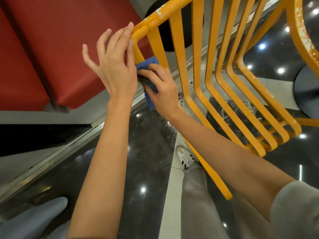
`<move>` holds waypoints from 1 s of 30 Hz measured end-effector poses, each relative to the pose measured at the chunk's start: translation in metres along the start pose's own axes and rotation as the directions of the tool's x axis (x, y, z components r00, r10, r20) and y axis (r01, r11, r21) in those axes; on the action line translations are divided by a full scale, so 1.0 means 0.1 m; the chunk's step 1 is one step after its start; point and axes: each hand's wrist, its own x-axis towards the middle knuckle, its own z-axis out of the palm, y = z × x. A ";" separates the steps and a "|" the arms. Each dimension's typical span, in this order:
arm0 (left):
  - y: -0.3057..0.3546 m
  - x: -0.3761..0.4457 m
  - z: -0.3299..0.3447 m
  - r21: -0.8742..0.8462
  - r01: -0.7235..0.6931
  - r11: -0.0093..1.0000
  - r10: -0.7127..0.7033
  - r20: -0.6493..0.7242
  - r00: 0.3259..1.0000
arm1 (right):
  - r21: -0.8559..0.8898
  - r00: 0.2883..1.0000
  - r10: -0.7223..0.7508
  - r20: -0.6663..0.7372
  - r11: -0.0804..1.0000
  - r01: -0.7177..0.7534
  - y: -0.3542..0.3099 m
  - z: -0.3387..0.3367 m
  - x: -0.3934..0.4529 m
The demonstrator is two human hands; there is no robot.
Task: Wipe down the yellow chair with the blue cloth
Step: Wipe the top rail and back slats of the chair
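Glossy floor; cloth (148,66) seemingly against chair (179,54).

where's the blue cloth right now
In the head view, the blue cloth sits left of centre, bunched in the right hand against the yellow slatted chair's corner upright, just below the left hand.

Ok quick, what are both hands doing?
Left hand: open, fingertips on the yellow chair rail.
Right hand: closed, holding the blue cloth.
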 end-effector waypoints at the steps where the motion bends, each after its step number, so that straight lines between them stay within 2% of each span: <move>1: 0.00 0.00 -0.01 -0.004 0.008 1.000 -0.008 0.006 1.000 | -0.031 0.999 -0.025 0.039 0.999 0.027 0.07 -0.03 -0.14; 3: -0.01 0.01 -0.02 -0.015 0.017 1.000 -0.016 0.019 1.000 | -0.047 0.995 -0.007 0.097 0.999 0.012 0.22 -0.14 -0.37; 6: 0.00 0.01 -0.01 -0.034 0.030 0.999 -0.029 0.022 0.999 | 0.014 0.995 0.104 0.014 0.995 -0.104 0.26 -0.16 -0.28; 8: 0.02 -0.01 0.01 -0.044 0.052 0.998 -0.051 0.012 0.999 | 0.039 0.993 0.114 -0.010 0.993 -0.114 0.21 -0.08 -0.27; 11: 0.04 -0.01 0.02 -0.065 0.075 0.995 -0.075 0.012 0.997 | -0.014 0.995 0.043 0.090 0.999 -0.042 0.33 -0.14 -0.70; 13: 0.04 -0.01 0.01 -0.071 0.076 0.995 -0.075 0.024 0.997 | -0.023 0.982 0.098 0.159 0.995 -0.095 0.46 -0.29 -0.96; 15: 0.03 0.00 0.01 -0.063 0.073 0.995 -0.071 0.033 0.997 | -0.024 0.977 0.119 0.178 0.993 -0.116 0.50 -0.33 -0.96; 19: 0.03 0.00 0.02 -0.050 0.093 0.994 -0.092 0.039 0.995 | -0.055 0.981 0.073 0.180 0.996 -0.064 0.43 -0.25 -0.87; 23: 0.03 0.00 0.03 -0.054 0.080 0.995 -0.079 0.030 0.996 | -0.056 0.926 -0.023 0.378 0.997 0.047 0.52 -0.59 -1.28; 25: 0.03 0.00 0.02 -0.069 0.081 0.994 -0.080 0.026 0.997 | -0.029 0.936 0.042 0.350 0.999 -0.034 0.54 -0.60 -1.20; 28: 0.09 -0.06 0.03 -0.099 0.052 0.994 -0.054 -0.023 0.998 | 0.007 0.956 0.170 0.238 0.984 -0.177 0.50 -0.41 -0.90; 30: 0.15 -0.24 0.07 -0.145 0.008 0.989 -0.017 -0.061 0.998 | 0.012 0.946 0.162 0.280 0.985 -0.172 0.46 -0.41 -0.98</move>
